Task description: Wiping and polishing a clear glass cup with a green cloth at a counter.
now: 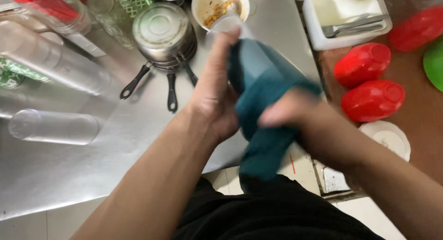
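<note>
In the middle of the frame, the left hand (214,94) holds a clear glass (230,23) with its fingers closed around the side, so the glass points up and away from the body. The right hand (288,113) is closed on a dark teal cloth (260,97) and presses it against the glass; the hand is blurred, so I cannot see each finger. The cloth wraps most of the glass and hangs down below both hands; only the upper end shows, transparent and pale. I judge the glass is held above the steel surface (115,143) so the cloth can go all around it.

At the left of the frame another clear tumbler (53,127) lies on its side. At the upper middle small pans (164,34) are stacked with their handles toward the person. At the right, red bowls (369,81) sit upside down, probably so they can dry.
</note>
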